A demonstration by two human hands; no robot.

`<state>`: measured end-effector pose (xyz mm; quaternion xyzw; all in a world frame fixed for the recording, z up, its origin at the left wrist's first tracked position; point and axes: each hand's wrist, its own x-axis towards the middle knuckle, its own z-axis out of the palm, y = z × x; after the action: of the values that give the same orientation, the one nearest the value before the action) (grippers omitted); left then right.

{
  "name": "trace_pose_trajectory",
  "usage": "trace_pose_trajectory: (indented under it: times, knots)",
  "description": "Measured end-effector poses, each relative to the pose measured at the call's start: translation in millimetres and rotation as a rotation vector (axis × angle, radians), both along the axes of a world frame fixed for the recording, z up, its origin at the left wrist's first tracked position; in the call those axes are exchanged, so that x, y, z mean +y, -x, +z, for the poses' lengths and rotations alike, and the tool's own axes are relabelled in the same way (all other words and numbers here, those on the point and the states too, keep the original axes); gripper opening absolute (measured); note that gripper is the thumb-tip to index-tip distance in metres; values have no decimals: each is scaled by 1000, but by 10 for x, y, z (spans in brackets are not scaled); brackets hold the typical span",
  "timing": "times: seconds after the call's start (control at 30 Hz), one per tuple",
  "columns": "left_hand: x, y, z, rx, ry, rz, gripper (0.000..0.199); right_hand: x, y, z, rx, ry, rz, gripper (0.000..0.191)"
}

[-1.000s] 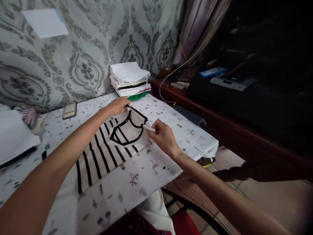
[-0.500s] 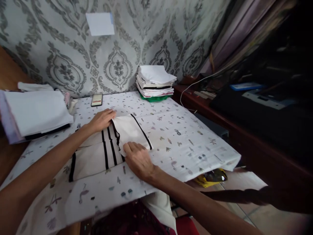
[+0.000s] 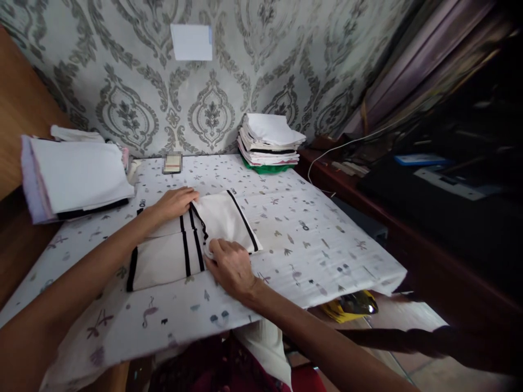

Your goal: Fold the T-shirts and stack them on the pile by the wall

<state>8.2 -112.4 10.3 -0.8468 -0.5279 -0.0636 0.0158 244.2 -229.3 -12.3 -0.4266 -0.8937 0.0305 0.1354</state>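
Observation:
A white folded cloth (image 3: 161, 264) with black stripes and black edging lies on the patterned tablecloth in front of me. Its right part is doubled over into a flap (image 3: 229, 220) with a black band along the far right side. My left hand (image 3: 177, 202) pinches the flap's upper left corner, fingers closed on it. At the flap's lower left corner, my right hand (image 3: 232, 267) is closed on the fabric, its fingertips partly hidden. The dark edge between the two hands looks wavy.
At the left is a pile of folded cloths (image 3: 84, 177). Another folded stack (image 3: 272, 139) stands at the back, near a phone (image 3: 172, 162). A white cable (image 3: 339, 133) crosses the dark wooden furniture (image 3: 408, 245) right of the table (image 3: 286, 283). A yellow packet (image 3: 347, 307) lies below.
The camera view has turned a little left, so everything appears farther right. Both hands still grip the flap's corners, and the cloth's fold looks nearly the same.

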Motion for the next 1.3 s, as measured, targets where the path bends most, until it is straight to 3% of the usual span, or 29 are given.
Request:
trace_pose_trajectory:
  times: [0.13, 0.3, 0.37, 0.47, 0.6, 0.77, 0.9, 1.03, 1.17, 1.3]
  knots:
    - [-104, -16, 54, -94, -50, 23, 34, -56, -111, 3, 67, -22, 168, 23]
    - [-468, -371, 53, -316, 12, 30, 52, 28, -337, 101, 328, -40, 248, 27]
    - [-636, -519, 9, -272, 87, 13, 70, 215, -376, 184, 404, -36, 177, 31]
    - [-817, -640, -78, -141, 215, 75, 97, 652, -302, 285, 345, -36, 39, 32]
    - [-918, -631, -201, -62, 366, 174, 106, 1234, -90, 238, 102, 96, 31, 44]
    - [-967, -569, -273, -78, 354, 159, 97, 1556, -73, 23, -30, 281, -89, 52]
    - [-923, -559, -177, -76, 413, 169, 104, 1588, -140, -59, -11, 289, -100, 56]
    - [-769, -538, -98, -107, 316, 184, 114, 1622, -118, -74, 8, 294, -96, 56]
    - [-631, -456, -204, -77, 340, 185, 116, 1648, -155, -66, 138, 311, -122, 57]
    - [-616, -346, -267, -87, 390, 175, 111, 1463, -393, -66, 408, 315, -211, 53]
